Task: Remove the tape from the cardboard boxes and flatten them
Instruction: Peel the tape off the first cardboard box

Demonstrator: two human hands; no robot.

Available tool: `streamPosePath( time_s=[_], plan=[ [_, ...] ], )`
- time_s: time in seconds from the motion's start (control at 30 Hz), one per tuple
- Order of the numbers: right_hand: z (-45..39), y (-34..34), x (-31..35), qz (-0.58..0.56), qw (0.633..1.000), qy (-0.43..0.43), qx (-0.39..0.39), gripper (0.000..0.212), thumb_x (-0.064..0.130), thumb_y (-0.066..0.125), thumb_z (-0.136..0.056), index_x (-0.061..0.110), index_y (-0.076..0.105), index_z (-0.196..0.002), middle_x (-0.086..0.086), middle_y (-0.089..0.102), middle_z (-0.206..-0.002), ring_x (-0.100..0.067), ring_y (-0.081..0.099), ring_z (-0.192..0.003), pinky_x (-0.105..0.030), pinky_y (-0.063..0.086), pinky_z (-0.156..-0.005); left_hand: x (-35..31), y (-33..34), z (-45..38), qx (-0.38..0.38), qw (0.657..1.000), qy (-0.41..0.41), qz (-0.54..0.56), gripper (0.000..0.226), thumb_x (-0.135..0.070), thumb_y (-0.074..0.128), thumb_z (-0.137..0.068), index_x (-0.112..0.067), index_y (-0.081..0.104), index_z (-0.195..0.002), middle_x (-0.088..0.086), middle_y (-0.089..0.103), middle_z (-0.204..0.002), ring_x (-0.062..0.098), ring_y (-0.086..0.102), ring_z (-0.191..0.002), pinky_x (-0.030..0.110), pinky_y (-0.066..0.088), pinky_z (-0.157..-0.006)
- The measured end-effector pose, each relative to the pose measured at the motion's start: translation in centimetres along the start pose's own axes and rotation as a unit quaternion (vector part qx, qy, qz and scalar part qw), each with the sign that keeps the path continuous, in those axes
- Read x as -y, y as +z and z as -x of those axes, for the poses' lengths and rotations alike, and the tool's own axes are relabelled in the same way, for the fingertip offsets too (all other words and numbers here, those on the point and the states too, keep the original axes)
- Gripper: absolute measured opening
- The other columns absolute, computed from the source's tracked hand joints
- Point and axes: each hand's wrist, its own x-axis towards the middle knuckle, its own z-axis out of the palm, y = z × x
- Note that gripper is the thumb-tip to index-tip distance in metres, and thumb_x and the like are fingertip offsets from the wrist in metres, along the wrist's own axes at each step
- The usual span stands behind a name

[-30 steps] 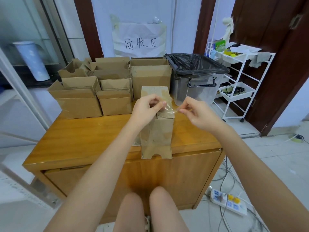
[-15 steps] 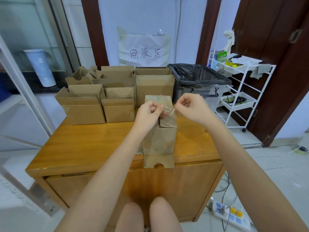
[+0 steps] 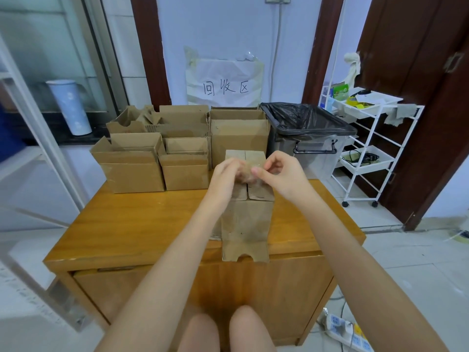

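Both hands are meeting above the upright cardboard box (image 3: 245, 219): the left hand (image 3: 224, 177) and right hand (image 3: 281, 174) are pinching a wad of clear tape (image 3: 250, 171). The box is standing at the wooden table's (image 3: 142, 224) near edge, partly hiding the stacked boxes (image 3: 162, 151) behind; a black-lined bin (image 3: 308, 138) is sitting beside them.

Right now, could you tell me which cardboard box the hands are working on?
The tall box standing alone at the table's front edge; the others sit grouped at the back.
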Motion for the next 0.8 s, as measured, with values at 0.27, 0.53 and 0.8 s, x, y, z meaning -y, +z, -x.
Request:
streamPosePath(
  time_s=[0.27, 0.53, 0.8],
  plan=[
    [-0.3, 0.5, -0.4, -0.023, 0.999, -0.015, 0.023, 0.019, 0.021, 0.07, -0.086, 0.021, 0.053, -0.078, 0.002, 0.058, -0.075, -0.009, 0.06, -0.067, -0.023, 0.049, -0.066, 0.7, -0.2, -0.1, 0.037, 0.996, 0.035, -0.077, 0.018, -0.01, 0.06, -0.093, -0.013, 0.056, -0.111, 0.003, 0.073, -0.095, 0.018, 0.068, -0.096, 0.037, 0.05, -0.095],
    [0.0, -1.6, 0.8, -0.168, 0.975, 0.096, 0.109, 0.046, 0.053, 0.039, -0.095, 0.018, 0.068, -0.091, -0.011, 0.068, -0.102, -0.021, 0.066, -0.099, -0.036, 0.054, -0.091, 0.9, -0.3, -0.2, 0.04, 0.992, 0.085, -0.085, 0.026, 0.004, 0.057, -0.091, -0.021, 0.056, -0.083, -0.003, 0.071, -0.077, 0.015, 0.069, -0.079, 0.035, 0.053, -0.087],
    [0.1, -1.0, 0.1, -0.101, 0.991, 0.045, 0.08, 0.017, 0.027, 0.07, -0.086, 0.014, 0.061, -0.084, 0.003, 0.068, -0.074, -0.005, 0.063, -0.07, -0.024, 0.054, -0.077, 1.2, -0.3, -0.5, 0.027, 0.991, 0.094, -0.093, 0.025, 0.003, 0.061, -0.089, -0.022, 0.064, -0.088, 0.001, 0.073, -0.082, 0.02, 0.07, -0.088, 0.041, 0.053, -0.091]
  ],
)
